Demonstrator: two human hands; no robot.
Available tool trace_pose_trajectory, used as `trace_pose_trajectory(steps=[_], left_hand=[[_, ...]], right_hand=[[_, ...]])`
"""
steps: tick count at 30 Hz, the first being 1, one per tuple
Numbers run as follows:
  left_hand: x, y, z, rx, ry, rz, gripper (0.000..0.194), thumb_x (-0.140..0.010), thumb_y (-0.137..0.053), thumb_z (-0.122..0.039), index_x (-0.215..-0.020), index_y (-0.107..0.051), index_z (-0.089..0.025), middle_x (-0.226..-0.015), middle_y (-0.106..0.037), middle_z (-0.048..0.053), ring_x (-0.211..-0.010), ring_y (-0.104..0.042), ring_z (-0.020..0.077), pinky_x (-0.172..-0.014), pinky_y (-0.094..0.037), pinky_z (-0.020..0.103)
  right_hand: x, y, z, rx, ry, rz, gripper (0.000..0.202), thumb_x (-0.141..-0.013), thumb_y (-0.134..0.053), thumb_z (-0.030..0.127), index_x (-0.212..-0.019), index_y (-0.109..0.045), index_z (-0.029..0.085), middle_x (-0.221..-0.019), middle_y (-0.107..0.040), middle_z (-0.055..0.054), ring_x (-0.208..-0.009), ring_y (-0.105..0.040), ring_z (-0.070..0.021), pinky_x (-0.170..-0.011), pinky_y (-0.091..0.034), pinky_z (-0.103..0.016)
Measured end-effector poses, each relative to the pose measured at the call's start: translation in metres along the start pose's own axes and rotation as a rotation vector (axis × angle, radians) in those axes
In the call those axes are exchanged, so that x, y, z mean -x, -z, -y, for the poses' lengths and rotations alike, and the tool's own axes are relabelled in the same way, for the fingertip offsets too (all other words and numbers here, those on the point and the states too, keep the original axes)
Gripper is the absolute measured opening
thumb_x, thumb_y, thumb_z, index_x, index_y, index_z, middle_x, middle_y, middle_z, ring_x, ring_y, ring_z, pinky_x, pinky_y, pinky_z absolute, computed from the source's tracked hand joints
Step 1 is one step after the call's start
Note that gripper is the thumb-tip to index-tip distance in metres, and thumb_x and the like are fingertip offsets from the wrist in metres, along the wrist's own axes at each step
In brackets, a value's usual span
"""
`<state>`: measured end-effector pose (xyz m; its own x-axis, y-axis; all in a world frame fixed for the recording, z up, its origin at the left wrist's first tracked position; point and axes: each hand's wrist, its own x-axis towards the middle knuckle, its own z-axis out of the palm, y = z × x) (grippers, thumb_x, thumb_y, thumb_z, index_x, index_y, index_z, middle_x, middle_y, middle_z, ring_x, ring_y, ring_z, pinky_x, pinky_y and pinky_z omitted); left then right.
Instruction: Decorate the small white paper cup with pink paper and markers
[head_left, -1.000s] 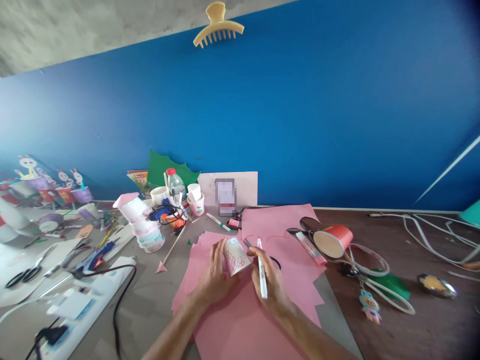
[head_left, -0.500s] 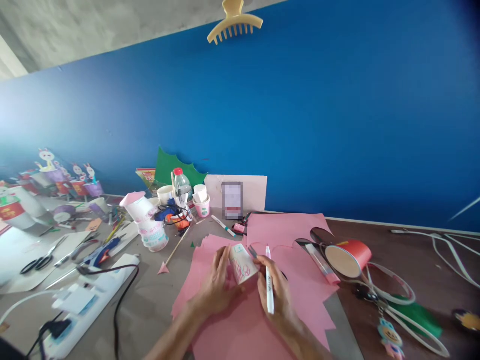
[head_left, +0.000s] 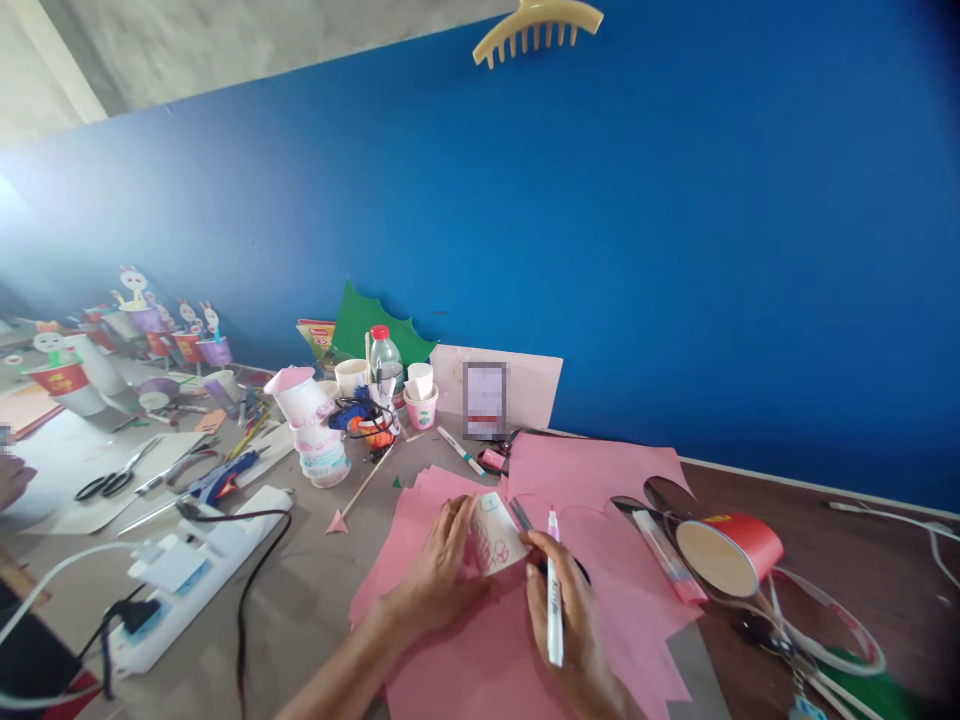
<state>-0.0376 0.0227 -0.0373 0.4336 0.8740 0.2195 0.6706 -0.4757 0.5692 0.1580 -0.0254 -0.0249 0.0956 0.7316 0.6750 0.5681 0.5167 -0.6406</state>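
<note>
A small white paper cup with pink and teal drawing on its side lies tilted over the pink paper. My left hand holds it from the left, fingers along its edge. Between the fingers of my right hand is a white marker with a pink tip pointing up and away. The same hand is close to the cup's right edge. Scissors, partly hidden, lie by the right fingers.
A stacked-cup tower, bottle and pink cup stand behind on the left. A power strip lies at left. On the right are a red cup and cables. Part of a person shows at the left edge.
The view has turned left, so most things sit further right in the picture. Part of a person has come into view at the left edge. Both hands keep their holds.
</note>
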Motion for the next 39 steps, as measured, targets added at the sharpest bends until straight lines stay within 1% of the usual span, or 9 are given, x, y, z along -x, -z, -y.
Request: trace_pose_trajectory(steps=[2,4,7,11,16,24,30,34,39], left_hand=[[0.002,-0.001,0.003,-0.003,-0.038,-0.001,0.102,-0.082,-0.071,-0.044,-0.159,-0.006,-0.027,-0.159,-0.032,0.021,-0.147,-0.026,0.0435,-0.110,-0.037,0.070],[0.003,-0.001,0.004,-0.010,-0.063,0.011,0.107,-0.081,-0.072,-0.047,-0.159,-0.003,-0.024,-0.159,-0.030,0.024,-0.148,-0.023,0.0463,-0.109,-0.036,0.073],[0.003,-0.001,0.000,0.008,-0.048,0.005,0.104,-0.081,-0.072,-0.046,-0.158,-0.007,-0.019,-0.157,-0.031,0.026,-0.147,-0.024,0.0468,-0.108,-0.037,0.072],[-0.001,0.001,-0.006,0.066,-0.040,-0.048,0.099,-0.080,-0.073,-0.039,-0.157,-0.013,-0.023,-0.153,-0.036,0.022,-0.143,-0.034,0.0422,-0.108,-0.042,0.068],[-0.005,0.007,-0.012,0.125,-0.049,-0.044,0.091,-0.080,-0.071,-0.032,-0.154,-0.020,-0.022,-0.150,-0.037,0.021,-0.141,-0.036,0.0399,-0.108,-0.044,0.065],[-0.005,0.012,-0.017,0.118,-0.062,0.000,0.088,-0.079,-0.069,-0.029,-0.152,-0.020,-0.025,-0.150,-0.038,0.019,-0.142,-0.037,0.0381,-0.108,-0.044,0.064],[-0.003,0.010,-0.018,0.100,-0.063,-0.009,0.099,-0.078,-0.069,-0.032,-0.155,-0.009,-0.024,-0.151,-0.037,0.021,-0.143,-0.034,0.0423,-0.107,-0.042,0.068],[-0.003,0.016,-0.023,0.107,-0.100,0.021,0.101,-0.076,-0.072,-0.026,-0.156,-0.010,-0.024,-0.150,-0.036,0.021,-0.142,-0.035,0.0408,-0.107,-0.044,0.063],[-0.006,0.016,-0.022,0.104,-0.126,0.033,0.106,-0.072,-0.078,-0.033,-0.155,-0.015,-0.017,-0.148,-0.037,0.025,-0.140,-0.036,0.0417,-0.109,-0.042,0.061]], right_hand=[[0.000,0.002,0.001,0.017,0.009,0.012,0.030,-0.097,-0.047,0.017,-0.126,-0.055,0.019,-0.104,-0.072,-0.011,-0.091,-0.072,-0.0227,-0.077,-0.060,-0.033],[0.000,0.004,0.002,0.026,0.014,0.028,0.030,-0.097,-0.048,0.019,-0.126,-0.055,0.019,-0.103,-0.072,-0.011,-0.089,-0.072,-0.0233,-0.076,-0.060,-0.034],[-0.001,0.005,0.002,0.033,0.050,0.024,0.030,-0.097,-0.049,0.018,-0.127,-0.055,0.019,-0.101,-0.072,-0.011,-0.088,-0.072,-0.0233,-0.075,-0.060,-0.034],[-0.003,0.004,0.003,0.045,0.088,-0.004,0.030,-0.097,-0.050,0.016,-0.125,-0.056,0.017,-0.098,-0.071,-0.011,-0.084,-0.071,-0.0225,-0.073,-0.060,-0.034],[-0.003,0.005,0.005,0.028,0.108,-0.010,0.031,-0.096,-0.048,0.012,-0.126,-0.055,0.018,-0.099,-0.071,-0.011,-0.084,-0.070,-0.0216,-0.073,-0.059,-0.034],[0.002,0.004,-0.001,-0.012,-0.032,0.035,0.027,-0.097,-0.046,0.017,-0.122,-0.055,0.020,-0.101,-0.071,-0.008,-0.089,-0.070,-0.0206,-0.078,-0.058,-0.034],[0.000,0.004,-0.002,-0.007,-0.027,0.022,0.027,-0.096,-0.045,0.016,-0.121,-0.055,0.020,-0.097,-0.070,-0.006,-0.085,-0.069,-0.0189,-0.076,-0.056,-0.031],[0.001,0.003,-0.004,0.004,-0.015,0.034,0.026,-0.097,-0.045,0.017,-0.121,-0.055,0.020,-0.093,-0.068,-0.006,-0.083,-0.068,-0.0198,-0.075,-0.056,-0.033],[0.002,0.001,-0.005,-0.021,0.036,0.050,0.028,-0.097,-0.044,0.015,-0.123,-0.053,0.020,-0.091,-0.066,-0.006,-0.081,-0.067,-0.0205,-0.075,-0.056,-0.035]])
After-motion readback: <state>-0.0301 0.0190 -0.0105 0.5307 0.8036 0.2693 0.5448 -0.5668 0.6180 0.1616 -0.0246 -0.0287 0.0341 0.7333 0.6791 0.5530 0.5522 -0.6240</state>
